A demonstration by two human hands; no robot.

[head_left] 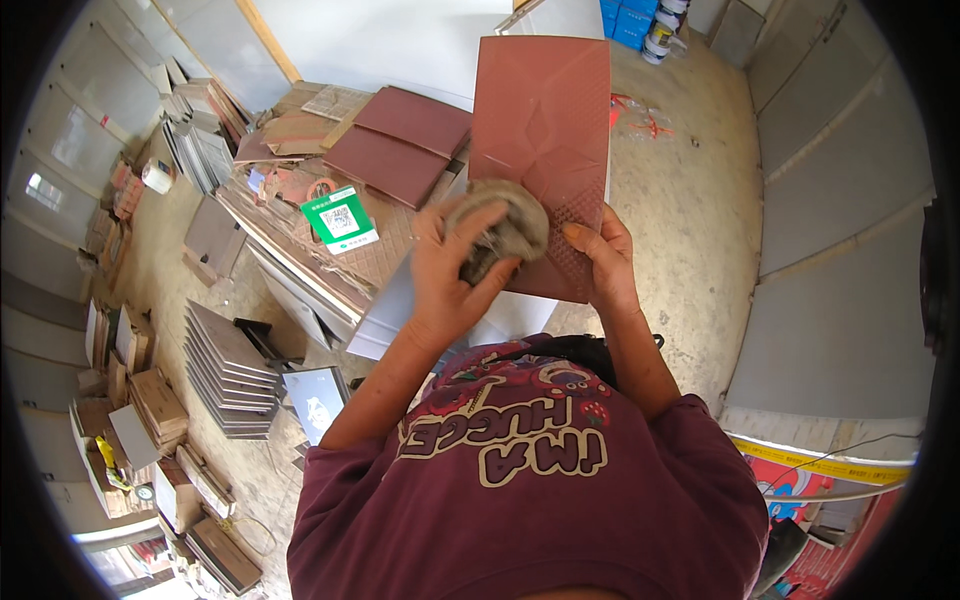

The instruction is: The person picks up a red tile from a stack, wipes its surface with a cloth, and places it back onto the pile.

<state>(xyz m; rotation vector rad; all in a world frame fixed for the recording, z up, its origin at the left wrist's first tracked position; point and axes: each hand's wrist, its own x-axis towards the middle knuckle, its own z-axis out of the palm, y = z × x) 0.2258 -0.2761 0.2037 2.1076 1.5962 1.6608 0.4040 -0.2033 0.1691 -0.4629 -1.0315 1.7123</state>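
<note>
In front of me stands a long reddish-brown tile [538, 110] with a raised pattern, tilted up toward me. My right hand [608, 262] grips its lower right edge, thumb on the patterned face. With my left hand [455, 262] I hold a bunched grey-brown rag [512, 225] against the tile's lower left part. The fingers of that hand are curled into the rag. Beneath the tile shows a white surface [390, 318]. To the left, more dark red tiles [400, 135] lie on a stack.
Stacked tiles and cardboard on the left carry a green-and-white code card [340, 219]. A rack of grey tiles [228, 370] stands on the floor, with cardboard boxes [155, 405] farther left. Blue boxes [628, 22] and tubs sit at the back. Grey panels [850, 220] line the right.
</note>
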